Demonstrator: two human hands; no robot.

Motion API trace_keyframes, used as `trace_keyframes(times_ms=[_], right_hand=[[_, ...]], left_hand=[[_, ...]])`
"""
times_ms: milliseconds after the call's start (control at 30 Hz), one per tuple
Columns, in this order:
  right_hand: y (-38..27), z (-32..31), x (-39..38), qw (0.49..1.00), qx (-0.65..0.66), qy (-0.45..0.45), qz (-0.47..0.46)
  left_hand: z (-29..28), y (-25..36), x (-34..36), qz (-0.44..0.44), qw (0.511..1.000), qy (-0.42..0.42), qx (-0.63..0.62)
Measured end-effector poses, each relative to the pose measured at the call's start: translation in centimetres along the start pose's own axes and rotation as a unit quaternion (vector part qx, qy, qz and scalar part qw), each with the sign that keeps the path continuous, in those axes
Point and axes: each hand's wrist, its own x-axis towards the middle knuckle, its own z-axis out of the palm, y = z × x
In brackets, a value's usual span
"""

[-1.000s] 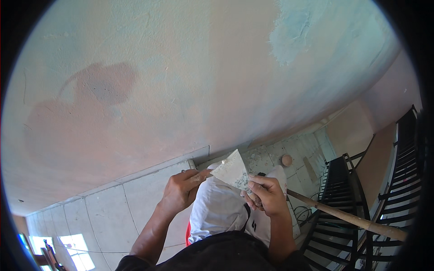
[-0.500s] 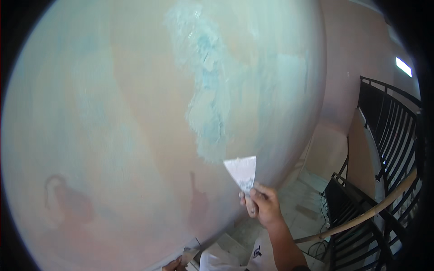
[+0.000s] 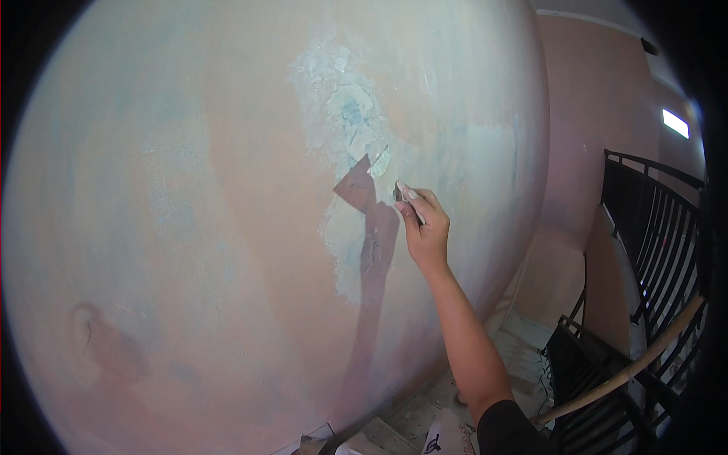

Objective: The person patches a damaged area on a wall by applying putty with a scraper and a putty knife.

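Observation:
My right hand (image 3: 426,226) grips a putty knife (image 3: 379,161), its blade tilted edge-on at a rough pale-blue patch of filler (image 3: 349,106) on the painted wall (image 3: 243,212). Whether the blade touches the wall is hard to tell; its dark shadow falls just left of it. At the bottom edge, my left hand (image 3: 307,450) is almost out of frame beside a flat metal blade (image 3: 315,441), its fingers hidden.
At the right are black metal railings (image 3: 660,258) of a stairwell, crossed by a long wooden pole (image 3: 644,358). A tiled floor (image 3: 413,425) lies below, with cables near the railing. A small bright window (image 3: 675,123) is set high in the far pinkish wall.
My view has tilted up from the floor to the wall. My right hand has raised the putty knife from near my lap to the patch; my left hand has sunk to the bottom edge.

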Motion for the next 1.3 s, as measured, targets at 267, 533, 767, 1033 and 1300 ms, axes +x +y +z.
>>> trace_keyframes(times_ms=[267,533,767,1033,1300], right_hand=[[3.2,0.4,3.5,0.996,-0.026,-0.022,-0.088],[4.1,0.9,4.6,0.992,-0.003,-0.044,-0.114],[5.3,1.4,4.6,0.985,-0.036,-0.057,-0.159],[6.0,-0.2,2.6,0.987,-0.058,-0.048,-0.143],[2.8,1.8,5.7,0.985,-0.035,-0.045,-0.161]], left_hand=[[-0.3,-1.7,0.2,-0.004,1.000,-0.001,-0.001],[1.3,-2.8,1.1,0.010,1.000,-0.001,0.011],[1.5,-1.4,1.5,0.008,1.000,-0.002,-0.021],[1.0,-0.6,1.7,-0.003,0.999,0.002,-0.037],[0.5,-2.0,1.5,-0.007,1.000,-0.009,0.005]])
